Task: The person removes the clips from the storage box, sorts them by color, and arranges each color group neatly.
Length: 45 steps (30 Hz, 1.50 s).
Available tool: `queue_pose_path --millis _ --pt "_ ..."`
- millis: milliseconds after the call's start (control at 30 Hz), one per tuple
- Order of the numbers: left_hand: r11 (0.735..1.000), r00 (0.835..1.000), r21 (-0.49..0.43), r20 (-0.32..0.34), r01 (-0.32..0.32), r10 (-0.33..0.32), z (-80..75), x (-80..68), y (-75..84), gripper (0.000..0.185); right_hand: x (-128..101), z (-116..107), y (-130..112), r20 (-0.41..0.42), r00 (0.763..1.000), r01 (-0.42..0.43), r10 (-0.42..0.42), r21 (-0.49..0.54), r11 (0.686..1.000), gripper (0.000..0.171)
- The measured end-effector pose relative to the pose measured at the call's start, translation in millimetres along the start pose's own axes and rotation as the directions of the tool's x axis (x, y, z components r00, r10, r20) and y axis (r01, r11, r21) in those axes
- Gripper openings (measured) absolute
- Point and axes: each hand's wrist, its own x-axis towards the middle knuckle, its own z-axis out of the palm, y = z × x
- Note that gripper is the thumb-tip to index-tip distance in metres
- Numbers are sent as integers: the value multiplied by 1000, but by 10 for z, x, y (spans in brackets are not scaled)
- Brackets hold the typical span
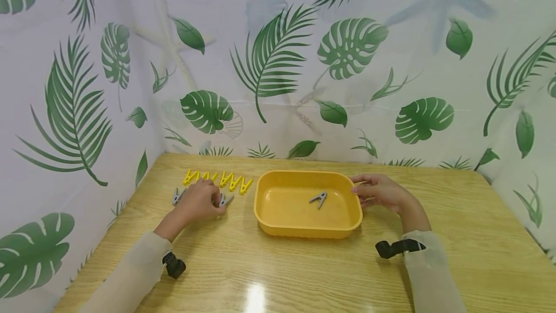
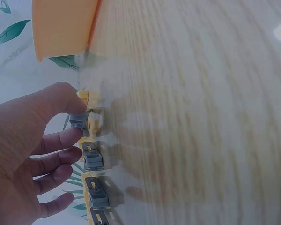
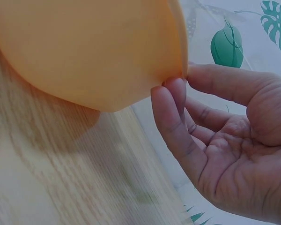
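Note:
My left hand [image 1: 201, 200] is over the row of clips on the left of the table. Its thumb and index finger pinch a grey clothespin [image 2: 78, 120], while the other fingers stay spread. More grey clothespins [image 2: 97, 191] lie beneath that hand, one of them [image 1: 177, 196] showing at its left in the head view. Behind them runs a row of yellow clothespins [image 1: 232, 182], partly covered by the hand. A yellow plastic basin [image 1: 304, 230] stands at mid-table with a single grey clothespin [image 1: 320, 199] inside. With thumb and fingertips, my right hand [image 1: 384, 192] holds the basin's right rim.
The wood-grain table [image 1: 278, 274] meets a leaf-printed cloth [image 1: 278, 129] along its back edge, and the cloth also hangs at both sides. Black straps with small cameras [image 1: 175, 265] sit on both wrists. Light glares off the table's front.

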Motion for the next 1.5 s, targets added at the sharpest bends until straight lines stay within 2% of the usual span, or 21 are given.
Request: queue_pose_path --millis 167,467,733,1500 --pt "1000 1000 19 15 13 -13 1 -4 -10 28 1 4 -1 3 1000 5 -5 -6 1000 59" --pt "999 1000 32 -6 -3 3 4 -14 -25 31 1 2 1 7 1000 7 -7 -2 1000 60" --pt "999 1000 31 -2 15 -15 7 -28 -31 30 -6 5 -9 12 1000 6 -6 8 1000 59" --pt "999 1000 33 -23 -9 10 26 12 -26 30 -20 16 -28 29 999 19 -20 18 1000 60"
